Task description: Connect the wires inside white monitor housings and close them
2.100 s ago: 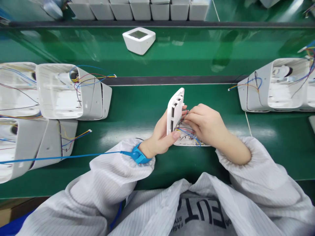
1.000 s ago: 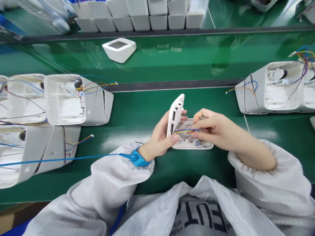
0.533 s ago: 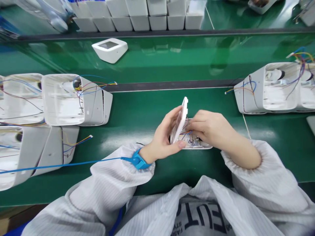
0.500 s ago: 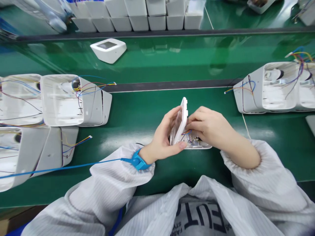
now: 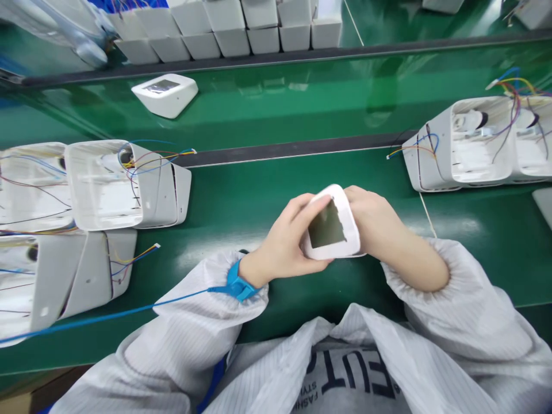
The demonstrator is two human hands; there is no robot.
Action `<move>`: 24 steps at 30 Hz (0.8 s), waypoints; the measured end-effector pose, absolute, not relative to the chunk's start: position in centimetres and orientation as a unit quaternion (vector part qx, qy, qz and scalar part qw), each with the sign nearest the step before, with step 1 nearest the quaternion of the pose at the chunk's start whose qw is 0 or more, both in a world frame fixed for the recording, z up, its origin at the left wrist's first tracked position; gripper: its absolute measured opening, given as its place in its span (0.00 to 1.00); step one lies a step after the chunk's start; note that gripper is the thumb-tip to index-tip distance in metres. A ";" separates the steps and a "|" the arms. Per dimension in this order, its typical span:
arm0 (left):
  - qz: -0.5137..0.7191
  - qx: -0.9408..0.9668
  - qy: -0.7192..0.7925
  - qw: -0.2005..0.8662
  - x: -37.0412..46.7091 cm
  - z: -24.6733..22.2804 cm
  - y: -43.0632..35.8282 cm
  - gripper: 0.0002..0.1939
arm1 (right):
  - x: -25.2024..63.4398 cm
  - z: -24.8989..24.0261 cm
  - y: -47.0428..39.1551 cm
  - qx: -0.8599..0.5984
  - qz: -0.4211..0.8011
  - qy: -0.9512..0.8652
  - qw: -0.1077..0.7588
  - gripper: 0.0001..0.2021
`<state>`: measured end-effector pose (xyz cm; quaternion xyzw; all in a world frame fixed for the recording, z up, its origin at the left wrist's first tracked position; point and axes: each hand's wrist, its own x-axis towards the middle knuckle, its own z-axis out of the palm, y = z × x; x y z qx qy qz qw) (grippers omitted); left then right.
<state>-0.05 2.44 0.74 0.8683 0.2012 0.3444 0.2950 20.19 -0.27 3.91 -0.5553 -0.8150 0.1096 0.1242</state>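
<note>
Over the green bench, my left hand (image 5: pixel 287 241) grips a white plastic display housing (image 5: pixel 351 233) with a dark rectangular screen (image 5: pixel 326 225). Its thumb lies across the screen's upper left corner and the other fingers wrap the left side. The front faces up towards me, its outline rounded at the corners. My right hand (image 5: pixel 375 224) is closed against the right side of the same housing, its fingertips hidden behind it. A thin strip of the back part shows at the lower right; the wires inside are out of sight. A blue strap (image 5: pixel 241 282) circles my left wrist.
White open casings (image 5: pixel 159 192) with loose coloured wires stand at left, and similar casings (image 5: pixel 435 155) at right. A finished-looking white display unit (image 5: pixel 166 95) lies on the raised back strip. White bins (image 5: pixel 224 40) line the back. A blue cord (image 5: pixel 129 313) runs left from my wrist.
The front cover, tilted up on edge before with wires and the back part showing, has swung down to face me, covering them. My right fingers were at the wires; now they are behind the housing.
</note>
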 end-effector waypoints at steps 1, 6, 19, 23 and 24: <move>0.309 0.888 0.197 0.277 -0.1 1.1 2.5 0.47 | 20.6 4.0 0.0 -0.555 0.146 -0.808 0.133 0.08; 0.187 0.930 0.189 0.255 -0.4 1.7 2.9 0.49 | 24.6 4.8 1.7 -0.476 0.349 -0.784 0.191 0.13; 0.194 0.909 0.278 0.244 0.5 -0.3 1.5 0.58 | 19.5 3.0 0.9 -0.528 0.329 -0.620 0.477 0.13; 0.264 0.903 0.300 0.154 0.6 -0.3 1.0 0.45 | 19.8 2.5 0.9 -0.613 0.246 -0.612 0.436 0.24; 0.280 0.904 0.300 0.123 0.5 -0.1 1.0 0.44 | 19.9 2.4 0.9 -0.629 0.247 -0.608 0.417 0.26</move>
